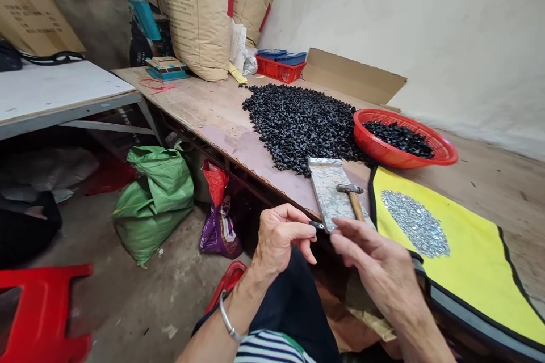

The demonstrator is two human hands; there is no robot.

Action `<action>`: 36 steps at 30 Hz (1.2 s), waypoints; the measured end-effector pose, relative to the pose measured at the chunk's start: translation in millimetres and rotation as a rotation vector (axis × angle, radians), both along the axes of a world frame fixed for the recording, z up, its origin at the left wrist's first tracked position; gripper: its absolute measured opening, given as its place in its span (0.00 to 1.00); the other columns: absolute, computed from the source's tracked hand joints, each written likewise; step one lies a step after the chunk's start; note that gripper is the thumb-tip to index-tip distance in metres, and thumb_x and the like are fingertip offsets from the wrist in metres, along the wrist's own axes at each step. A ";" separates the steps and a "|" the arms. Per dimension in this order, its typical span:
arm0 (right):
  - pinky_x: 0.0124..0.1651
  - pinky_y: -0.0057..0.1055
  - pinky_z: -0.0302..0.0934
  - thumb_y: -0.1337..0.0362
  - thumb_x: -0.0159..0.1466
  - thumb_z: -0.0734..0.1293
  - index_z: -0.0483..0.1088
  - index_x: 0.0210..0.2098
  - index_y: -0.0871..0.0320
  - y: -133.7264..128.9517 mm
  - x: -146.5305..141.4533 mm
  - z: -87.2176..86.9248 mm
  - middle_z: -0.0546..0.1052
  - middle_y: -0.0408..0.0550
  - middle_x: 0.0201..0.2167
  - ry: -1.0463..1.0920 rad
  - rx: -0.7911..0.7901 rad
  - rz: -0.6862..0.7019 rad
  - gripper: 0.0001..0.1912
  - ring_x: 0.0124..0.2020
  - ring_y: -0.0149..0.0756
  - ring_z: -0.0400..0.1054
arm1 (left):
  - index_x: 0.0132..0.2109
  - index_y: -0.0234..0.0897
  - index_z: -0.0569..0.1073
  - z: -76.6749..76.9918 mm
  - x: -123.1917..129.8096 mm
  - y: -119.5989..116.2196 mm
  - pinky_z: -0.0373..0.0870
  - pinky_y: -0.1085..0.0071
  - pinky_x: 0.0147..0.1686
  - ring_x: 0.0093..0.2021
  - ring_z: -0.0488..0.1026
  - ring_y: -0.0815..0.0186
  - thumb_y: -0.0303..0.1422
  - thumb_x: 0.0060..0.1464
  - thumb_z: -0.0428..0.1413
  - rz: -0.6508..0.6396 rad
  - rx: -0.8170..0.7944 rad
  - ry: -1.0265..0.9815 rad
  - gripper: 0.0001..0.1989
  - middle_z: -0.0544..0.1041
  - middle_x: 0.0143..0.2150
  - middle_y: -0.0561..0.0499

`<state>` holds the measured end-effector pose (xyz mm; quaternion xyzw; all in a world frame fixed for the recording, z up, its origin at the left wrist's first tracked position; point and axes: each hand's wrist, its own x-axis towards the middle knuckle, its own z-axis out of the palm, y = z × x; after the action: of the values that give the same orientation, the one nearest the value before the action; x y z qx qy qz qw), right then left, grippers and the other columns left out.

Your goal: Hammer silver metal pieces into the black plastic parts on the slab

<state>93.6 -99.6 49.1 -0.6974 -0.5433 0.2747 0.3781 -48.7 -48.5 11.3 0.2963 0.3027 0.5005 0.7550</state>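
My left hand [281, 238] pinches a small black part [315, 225] between thumb and fingertips, close to the table's front edge. A light spot shows on the part; its exact kind is too small to tell. Facing it, my right hand [374, 261] has its thumb and fingers drawn together near the part's other end, and what they hold, if anything, is hidden. Just beyond both hands lies a worn metal plate [326, 190] with a raised far end. A hammer [354, 199] with a wooden handle rests on it.
Behind the plate spreads a heap of small black parts [302, 119]. A red basket [447, 150] holds more. Small silvery pieces [415, 224] lie on a yellow cloth [477, 249] at right. Large paper sacks [198, 17] stand behind; a green sack [155, 198] sits on the floor.
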 end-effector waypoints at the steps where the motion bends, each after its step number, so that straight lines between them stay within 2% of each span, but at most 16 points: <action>1: 0.27 0.30 0.60 0.54 0.53 0.67 0.71 0.40 0.59 -0.7 -6.2 -0.9 0.75 0.47 0.30 0.190 -0.059 0.050 0.18 0.24 0.32 0.66 | 0.23 0.31 0.69 1.7 -0.5 -2.1 0.67 0.71 0.10 0.11 0.66 0.68 0.24 0.35 0.59 0.004 0.038 0.025 0.05 0.74 0.18 0.50; 3: 0.25 0.27 0.59 0.56 0.52 0.69 0.70 0.39 0.60 -2.7 -15.6 -4.4 0.74 0.44 0.26 0.439 -0.100 0.088 0.18 0.22 0.29 0.63 | 0.23 0.32 0.70 4.5 -2.6 -5.8 0.67 0.72 0.12 0.12 0.68 0.67 0.25 0.36 0.60 0.010 0.112 0.087 0.04 0.74 0.18 0.50; 5: 0.26 0.26 0.57 0.58 0.53 0.69 0.70 0.36 0.59 -5.6 -20.7 -8.9 0.72 0.42 0.24 0.539 -0.065 0.084 0.14 0.22 0.28 0.62 | 0.23 0.33 0.72 6.9 -5.3 -8.5 0.67 0.72 0.14 0.14 0.69 0.67 0.25 0.37 0.60 0.012 0.183 0.152 0.04 0.74 0.18 0.51; 10: 0.25 0.26 0.57 0.61 0.53 0.70 0.71 0.36 0.58 -11.1 -22.0 -16.1 0.72 0.43 0.25 0.608 0.001 0.044 0.12 0.24 0.28 0.63 | 0.24 0.34 0.74 10.3 -9.1 -12.6 0.66 0.75 0.15 0.15 0.70 0.68 0.25 0.39 0.60 0.045 0.312 0.253 0.02 0.74 0.19 0.51; 16: 0.24 0.24 0.57 0.62 0.52 0.70 0.72 0.35 0.58 -11.3 -19.1 -16.8 0.72 0.42 0.25 0.589 -0.005 0.031 0.12 0.22 0.26 0.62 | 0.25 0.33 0.74 8.6 -7.5 -12.4 0.67 0.75 0.16 0.16 0.70 0.69 0.26 0.40 0.60 0.035 0.340 0.265 0.01 0.74 0.19 0.51; 19: 0.24 0.23 0.56 0.61 0.51 0.71 0.73 0.34 0.58 -10.8 -19.9 -14.6 0.72 0.42 0.23 0.581 -0.021 0.014 0.12 0.21 0.25 0.61 | 0.25 0.32 0.73 4.5 -6.3 -9.3 0.67 0.74 0.15 0.15 0.69 0.68 0.25 0.38 0.61 0.005 0.276 0.179 0.03 0.74 0.18 0.52; 27: 0.23 0.23 0.55 0.61 0.50 0.71 0.73 0.32 0.59 -6.6 -24.5 -13.7 0.74 0.43 0.23 0.601 -0.059 -0.038 0.12 0.21 0.25 0.61 | 0.24 0.30 0.69 -7.1 -2.3 1.7 0.67 0.71 0.08 0.10 0.64 0.69 0.23 0.36 0.58 -0.106 -0.038 -0.127 0.04 0.75 0.18 0.49; 36: 0.22 0.24 0.52 0.58 0.51 0.71 0.72 0.34 0.60 -3.3 -26.9 -17.6 0.73 0.43 0.21 0.603 -0.094 -0.053 0.15 0.18 0.24 0.59 | 0.24 0.30 0.68 -15.1 -3.0 6.4 0.66 0.72 0.07 0.10 0.63 0.71 0.22 0.35 0.57 -0.104 -0.103 -0.154 0.05 0.74 0.17 0.49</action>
<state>66.7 -102.9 31.5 -0.6153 -0.3747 0.4841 0.4966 -51.6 -42.1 -3.8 0.2330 0.2535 0.4658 0.8152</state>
